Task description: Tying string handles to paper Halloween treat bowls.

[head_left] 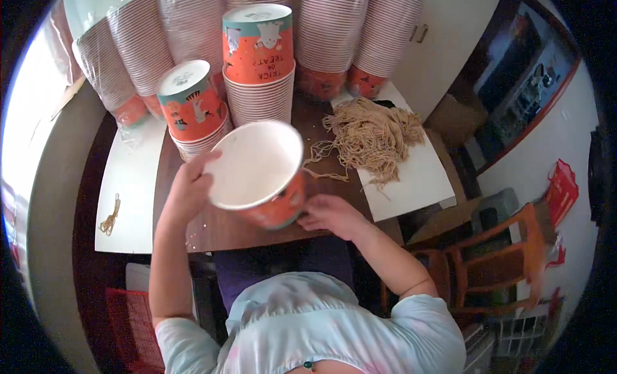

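An orange paper bucket (283,203) with a white inside is tilted over the near part of the brown table, its mouth facing up toward me. My left hand (191,187) grips its rim on the left side, thumb and fingers closed on the edge. At the bucket's lower right, my right hand (332,216) has bent fingers against the base; some fingertips are blurred or hidden. Just behind stand a short upside-down bucket stack (191,107) and a taller bucket stack (259,65), both orange and teal on top.
Tall plastic-wrapped bucket stacks (334,27) line the table's back. A heap of tan cords (373,136) lies at the right, partly on a white board (411,197). Another white board (125,213) at the left bears a small cord bundle (110,216). A wooden chair (495,258) stands at right.
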The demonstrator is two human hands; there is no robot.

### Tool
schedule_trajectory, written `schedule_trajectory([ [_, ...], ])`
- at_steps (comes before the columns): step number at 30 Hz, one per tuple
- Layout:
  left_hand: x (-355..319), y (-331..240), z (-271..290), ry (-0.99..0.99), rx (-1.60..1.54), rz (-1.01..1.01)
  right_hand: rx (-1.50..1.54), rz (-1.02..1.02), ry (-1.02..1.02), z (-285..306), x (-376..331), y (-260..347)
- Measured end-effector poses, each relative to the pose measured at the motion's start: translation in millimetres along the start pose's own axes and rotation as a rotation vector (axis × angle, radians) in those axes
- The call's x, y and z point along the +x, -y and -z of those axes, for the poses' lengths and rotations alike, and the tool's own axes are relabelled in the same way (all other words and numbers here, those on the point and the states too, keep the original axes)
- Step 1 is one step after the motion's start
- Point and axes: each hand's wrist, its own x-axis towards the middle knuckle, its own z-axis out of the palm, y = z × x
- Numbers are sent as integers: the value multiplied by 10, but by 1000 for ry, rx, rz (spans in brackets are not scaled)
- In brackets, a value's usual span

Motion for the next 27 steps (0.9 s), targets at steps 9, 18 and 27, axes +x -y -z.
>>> schedule_trajectory([
  [9, -393, 115, 79, -120, 383, 128, -1575, 667, -543, 677, 385, 1054],
  [18, -567, -215, 24, -307, 440, -147, -2233, 600, -306, 790, 1174, 1170],
  [27, 302, -840, -170, 88, 209, -277, -1253, 598, -140, 545, 671, 2395],
])
